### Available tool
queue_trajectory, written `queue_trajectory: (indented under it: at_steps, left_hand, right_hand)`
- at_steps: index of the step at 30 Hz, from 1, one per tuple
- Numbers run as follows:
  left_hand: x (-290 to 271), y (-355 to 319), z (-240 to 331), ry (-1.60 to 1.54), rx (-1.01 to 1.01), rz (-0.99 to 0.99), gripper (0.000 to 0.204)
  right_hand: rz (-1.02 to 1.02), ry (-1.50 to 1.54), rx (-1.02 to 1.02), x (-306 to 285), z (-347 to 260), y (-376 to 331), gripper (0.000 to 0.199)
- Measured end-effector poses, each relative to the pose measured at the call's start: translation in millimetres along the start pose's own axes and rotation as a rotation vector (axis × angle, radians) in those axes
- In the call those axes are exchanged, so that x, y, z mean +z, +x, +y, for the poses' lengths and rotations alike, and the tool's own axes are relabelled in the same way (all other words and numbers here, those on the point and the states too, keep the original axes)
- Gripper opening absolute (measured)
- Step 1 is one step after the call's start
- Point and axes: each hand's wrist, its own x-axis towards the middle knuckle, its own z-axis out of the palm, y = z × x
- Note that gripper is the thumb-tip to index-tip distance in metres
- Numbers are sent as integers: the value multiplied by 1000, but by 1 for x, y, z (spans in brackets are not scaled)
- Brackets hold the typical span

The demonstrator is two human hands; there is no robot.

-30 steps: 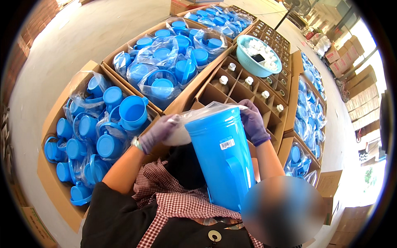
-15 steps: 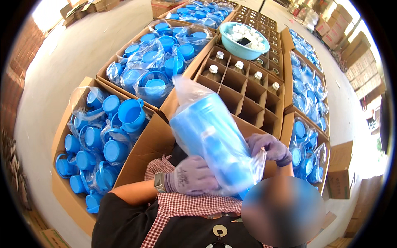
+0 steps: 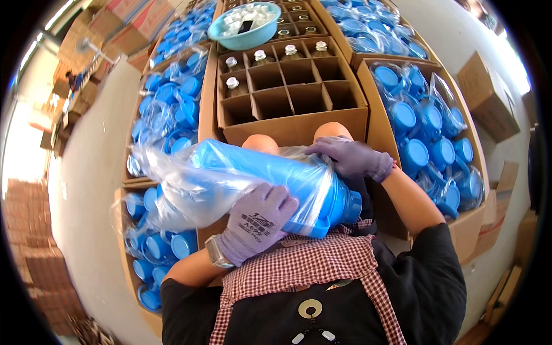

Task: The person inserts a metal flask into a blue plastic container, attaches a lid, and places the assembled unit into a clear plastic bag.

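A long blue plastic jug [image 3: 276,172], cylindrical with a narrower end at the right, lies slantwise across my lap. A clear plastic bag [image 3: 190,192] wraps most of it and bunches loosely past its left end; the narrow right end sticks out bare. My left hand [image 3: 259,221], in a light purple glove, presses on the near side with fingers curled over the jug and bag. My right hand [image 3: 356,158], gloved alike, is closed on the bag's edge at the far side, near the bare end. Its fingertips are partly hidden.
Ahead stands a divided carton [image 3: 299,123] holding several white-capped bottles [image 3: 290,52]. Behind it rests a pale blue basin [image 3: 244,39] of white caps with a dark object on top. Cartons of blue jugs [image 3: 428,118] flank both sides. More cartons [image 3: 489,98] stand on the floor.
The jug has tipped from steep to nearly level, its bagged end swinging left. Its right end now shows outside the bag. The view has turned, so the cartons appear shifted.
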Motion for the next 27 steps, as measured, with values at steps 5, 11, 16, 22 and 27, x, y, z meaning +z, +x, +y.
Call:
queue_trajectory:
  at_steps: [5,11,16,22,27]
  left_hand:
    - [2,10,-30,-32,35,32,31]
    - [-51,12,-91,-170,-120,211,40]
    - [-53,1,-146,-177,-250,472,48]
    - [-24,19,-181,-137,-151,618,26]
    - [-46,115,-107,106,218,607,41]
  right_hand:
    - [-133,38,-82,19,38,14,47]
    - [-327,939,379,-69,-19,-6,50]
    - [-70,1540,-39,-72,-26,-45,58]
    - [544,878,116,-22,-75,-36,103]
    - [640,1368,-13,-7,-60,-48,101]
